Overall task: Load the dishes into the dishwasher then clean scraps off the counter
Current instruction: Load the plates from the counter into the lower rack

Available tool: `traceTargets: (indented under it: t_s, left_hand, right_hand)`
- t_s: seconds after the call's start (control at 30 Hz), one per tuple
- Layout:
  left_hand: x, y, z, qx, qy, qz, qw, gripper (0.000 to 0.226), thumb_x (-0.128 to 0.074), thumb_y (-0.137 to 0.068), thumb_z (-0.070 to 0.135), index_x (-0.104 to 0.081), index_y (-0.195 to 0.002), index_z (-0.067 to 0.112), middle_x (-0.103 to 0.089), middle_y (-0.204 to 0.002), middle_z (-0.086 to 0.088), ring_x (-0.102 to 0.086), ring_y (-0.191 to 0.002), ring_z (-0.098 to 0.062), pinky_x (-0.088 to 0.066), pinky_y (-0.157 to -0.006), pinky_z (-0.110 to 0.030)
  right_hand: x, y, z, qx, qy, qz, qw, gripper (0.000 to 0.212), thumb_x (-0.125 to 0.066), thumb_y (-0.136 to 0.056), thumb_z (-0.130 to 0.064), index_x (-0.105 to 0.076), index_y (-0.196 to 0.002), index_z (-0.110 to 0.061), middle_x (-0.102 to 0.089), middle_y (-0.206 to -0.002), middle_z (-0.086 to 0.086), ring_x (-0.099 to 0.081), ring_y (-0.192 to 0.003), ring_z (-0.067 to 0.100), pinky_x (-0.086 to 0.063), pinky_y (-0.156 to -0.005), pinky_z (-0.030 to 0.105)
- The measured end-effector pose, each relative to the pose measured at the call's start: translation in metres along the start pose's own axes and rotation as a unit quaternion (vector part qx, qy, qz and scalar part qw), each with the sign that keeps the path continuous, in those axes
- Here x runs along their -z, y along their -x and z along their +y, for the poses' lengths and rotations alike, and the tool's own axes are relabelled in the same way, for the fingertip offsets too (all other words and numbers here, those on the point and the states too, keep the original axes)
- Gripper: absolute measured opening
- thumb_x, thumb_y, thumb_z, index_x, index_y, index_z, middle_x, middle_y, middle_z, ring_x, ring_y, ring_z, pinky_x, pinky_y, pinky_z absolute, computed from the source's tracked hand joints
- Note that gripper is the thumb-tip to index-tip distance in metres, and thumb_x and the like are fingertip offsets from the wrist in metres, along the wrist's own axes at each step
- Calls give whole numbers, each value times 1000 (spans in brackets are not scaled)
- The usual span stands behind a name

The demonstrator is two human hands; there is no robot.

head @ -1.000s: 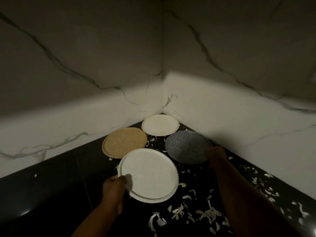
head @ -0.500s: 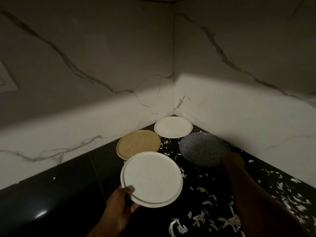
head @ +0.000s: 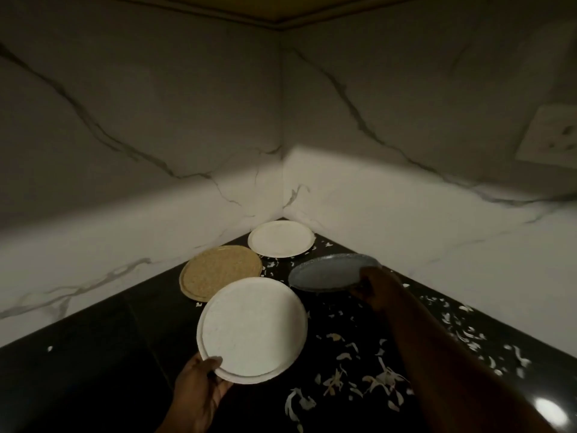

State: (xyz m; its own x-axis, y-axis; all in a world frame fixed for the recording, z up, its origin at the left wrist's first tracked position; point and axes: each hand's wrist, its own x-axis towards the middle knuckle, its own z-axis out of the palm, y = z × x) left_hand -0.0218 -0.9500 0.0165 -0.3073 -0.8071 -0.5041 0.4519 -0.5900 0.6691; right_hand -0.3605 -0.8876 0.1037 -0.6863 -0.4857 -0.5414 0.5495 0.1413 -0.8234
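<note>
My left hand grips the near rim of a white speckled plate, thumb on top, and holds it above the black counter. My right hand grips the right rim of a grey speckled plate, which is tilted and raised off the counter. A tan plate lies flat behind the white one. A cream plate lies flat in the corner. Pale scraps are scattered over the counter's right side.
Marble walls meet in a corner right behind the plates. A wall socket sits on the right wall. The underside of a cabinet runs along the top.
Both plates have come up off the counter: the white one was lifted towards me, the grey one now tilts up in my right hand. My view has risen and shifted.
</note>
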Motion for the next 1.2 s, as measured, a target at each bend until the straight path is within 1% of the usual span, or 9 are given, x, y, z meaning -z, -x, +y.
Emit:
traceTargets:
  t_s: [0.07,0.17,0.33,0.47,0.57,0.73,0.9,1.03,1.2]
  left_hand:
    - [-3,4,3,-2,13,-22,1000,47,-37,-88,-11,-49,-129,8,-54,-130,-17,-57,-100,-35,-58,-59,-42]
    - [-3,27,8,15,-31,-46,998,56,-36,-84,-8,-43,-135,13,-53,-121,-14,-53,-102,-35,-49,-75,-42]
    - [10,102,5,-6,-49,-191,980,34,-37,-90,-13,-54,-117,0,-54,-111,-14,-56,-98,-33,-51,-71,-22]
    - [-6,145,-5,24,-86,-263,961,23,-42,-97,1,-58,-111,5,-58,-114,-17,-58,-100,-30,-57,-64,-20]
    - [-33,174,-31,117,-88,-323,935,22,-44,-96,5,-59,-110,14,-64,-110,-8,-63,-90,-21,-57,-67,-31]
    - [-72,256,-96,170,-122,-439,874,25,-45,-94,1,-59,-111,12,-72,-100,-6,-70,-84,-21,-60,-62,-32]
    - [-85,350,-193,204,-227,-518,799,26,-45,-96,7,-55,-120,4,-69,-107,-15,-62,-100,-33,-58,-73,-41]
    - [-72,442,-294,246,-308,-566,724,26,-45,-97,8,-55,-120,3,-72,-99,-15,-63,-97,-33,-52,-81,-44]
    - [-46,554,-379,247,-403,-641,604,28,-48,-95,6,-56,-120,-2,-64,-113,-26,-60,-106,-41,-46,-94,-50]
  right_hand:
    - [8,43,10,-4,-43,-17,999,23,-47,-91,4,-45,-110,-9,-54,-108,22,-58,-82,36,-58,-68,44]
    - [36,115,34,19,-137,-13,990,28,-31,-84,10,-51,-99,-2,-59,-107,18,-61,-89,35,-60,-60,41]
    - [95,238,86,96,-149,85,980,16,-45,-93,-4,-56,-103,-11,-62,-91,8,-60,-85,25,-53,-81,43]
    - [161,331,117,136,-177,149,963,13,-43,-97,-9,-56,-96,-11,-60,-80,5,-57,-77,21,-46,-64,36]
    - [223,393,128,168,-203,210,942,14,-45,-95,-8,-58,-102,-9,-60,-72,6,-55,-71,22,-47,-61,32]
    - [336,480,178,199,-251,310,895,28,-48,-94,-8,-56,-120,-1,-65,-97,16,-59,-90,32,-47,-90,46]
    - [420,561,259,188,-301,397,847,8,-49,-95,-4,-56,-91,-5,-55,-72,9,-49,-66,23,-40,-62,33]
    - [498,636,339,154,-338,461,806,17,-49,-94,-7,-58,-107,-4,-62,-84,10,-54,-76,26,-42,-68,33]
    - [565,751,443,103,-377,571,722,24,-58,-91,-9,-58,-111,3,-56,-81,13,-51,-73,27,-42,-65,35]
